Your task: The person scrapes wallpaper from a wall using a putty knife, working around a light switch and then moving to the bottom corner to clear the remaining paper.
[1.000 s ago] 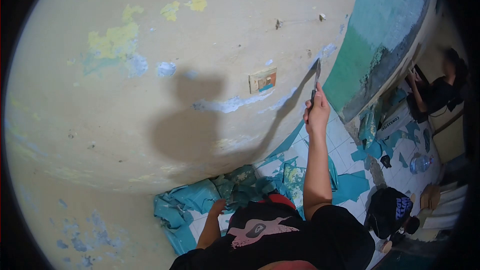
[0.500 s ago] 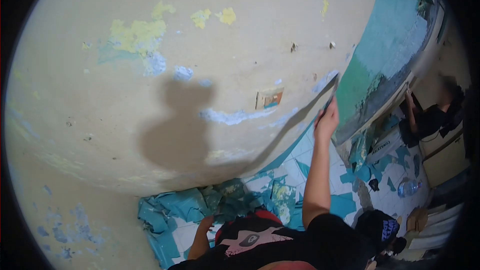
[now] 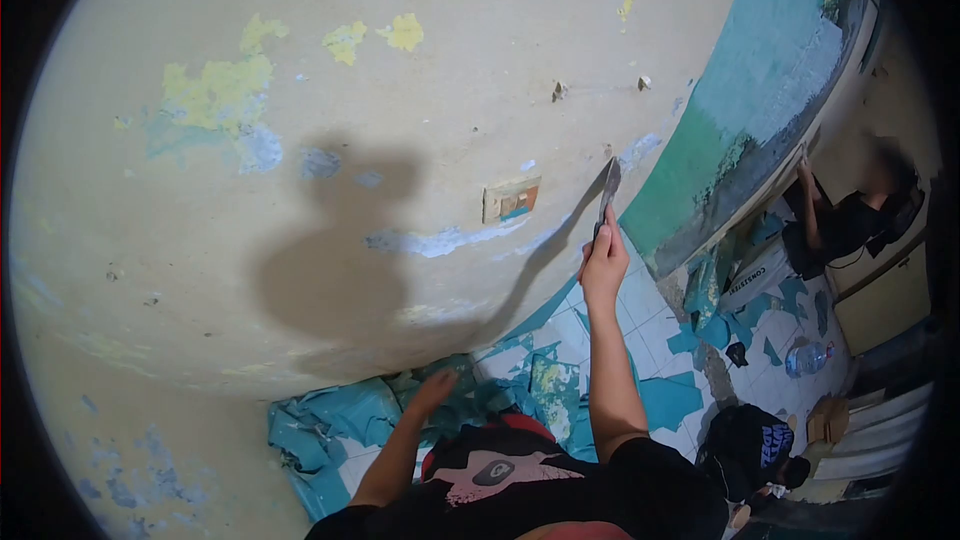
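My right hand (image 3: 606,265) is closed round the handle of a scraper (image 3: 611,190), whose blade tip meets the beige wall (image 3: 450,70) just left of a pale bluish patch. To the left of the blade is a switch plate (image 3: 511,200) set in the wall. Low down, my left hand (image 3: 436,392) hangs in front of the crumpled teal sheets, slightly blurred, and I cannot make out how its fingers are placed. The shadows of a head and an arm fall across the wall.
Peeled teal pieces (image 3: 340,415) lie on the white tiled floor (image 3: 650,340). A person in black (image 3: 850,230) stands at the right by another wall, and a second person in a dark cap (image 3: 745,450) is at the lower right. A clear bottle (image 3: 805,360) lies on the floor.
My right hand and the scraper have moved left along the wall, away from the green edge. My left hand has risen and moved slightly right. The view has shifted a little.
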### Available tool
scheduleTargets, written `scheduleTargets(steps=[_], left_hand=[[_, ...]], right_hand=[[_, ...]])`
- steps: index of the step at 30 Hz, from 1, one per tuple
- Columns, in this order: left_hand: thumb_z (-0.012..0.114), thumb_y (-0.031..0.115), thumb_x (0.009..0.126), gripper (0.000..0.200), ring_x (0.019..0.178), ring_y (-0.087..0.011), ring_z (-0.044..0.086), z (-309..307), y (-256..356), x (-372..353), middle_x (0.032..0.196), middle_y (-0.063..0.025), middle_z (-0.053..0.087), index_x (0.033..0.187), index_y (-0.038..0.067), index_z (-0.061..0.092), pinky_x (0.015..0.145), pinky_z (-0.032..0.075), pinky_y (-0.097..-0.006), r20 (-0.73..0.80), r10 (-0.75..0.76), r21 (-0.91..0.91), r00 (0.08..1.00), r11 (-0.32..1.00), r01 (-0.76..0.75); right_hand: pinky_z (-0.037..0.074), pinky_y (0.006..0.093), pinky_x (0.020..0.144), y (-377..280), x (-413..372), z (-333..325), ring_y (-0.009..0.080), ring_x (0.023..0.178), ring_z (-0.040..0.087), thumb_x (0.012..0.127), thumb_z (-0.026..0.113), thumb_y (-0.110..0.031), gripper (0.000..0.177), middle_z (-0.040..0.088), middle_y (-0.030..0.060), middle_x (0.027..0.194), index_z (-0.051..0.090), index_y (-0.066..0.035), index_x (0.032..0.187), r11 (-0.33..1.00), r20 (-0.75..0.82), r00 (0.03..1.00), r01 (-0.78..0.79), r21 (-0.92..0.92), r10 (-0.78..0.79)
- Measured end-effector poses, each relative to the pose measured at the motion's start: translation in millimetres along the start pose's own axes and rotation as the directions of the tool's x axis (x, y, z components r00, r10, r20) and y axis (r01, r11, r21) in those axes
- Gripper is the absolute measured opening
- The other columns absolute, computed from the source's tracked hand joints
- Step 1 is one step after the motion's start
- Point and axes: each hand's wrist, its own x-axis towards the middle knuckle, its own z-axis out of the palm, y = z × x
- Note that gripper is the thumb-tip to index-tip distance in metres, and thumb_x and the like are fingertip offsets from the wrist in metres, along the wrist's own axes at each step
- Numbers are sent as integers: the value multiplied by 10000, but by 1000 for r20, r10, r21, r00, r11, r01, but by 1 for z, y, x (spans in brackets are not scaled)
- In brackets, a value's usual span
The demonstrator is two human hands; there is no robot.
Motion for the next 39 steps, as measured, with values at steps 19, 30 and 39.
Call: scheduleTargets(steps=[19,30,39], left_hand=[[382,262,967,397,805,-400,635,-32,532,134,860,-247,648,899,-34,637,740,484,-460,-206,578,22,790,810,-587],[419,256,962,377,809,-376,651,-12,473,149,852,-237,659,945,-12,684,754,487,-436,-206,505,-24,838,854,-520],[407,265,970,395,771,-355,664,6,477,137,797,-212,672,958,-36,662,737,501,-423,-251,497,-101,831,840,-533]], right_hand=[[296,227,384,-56,37,-1,47,468,438,958,494,-146,266,583,14,692,620,-33,1163,966,-74,997,-13,258,33],[316,240,343,-4,18,-8,61,374,394,981,485,-304,374,496,-9,556,592,-53,1238,991,-32,992,-120,62,122],[423,196,587,-3,19,-17,54,731,543,928,536,-105,355,646,49,1044,573,-26,1272,997,-50,998,38,64,-35]])
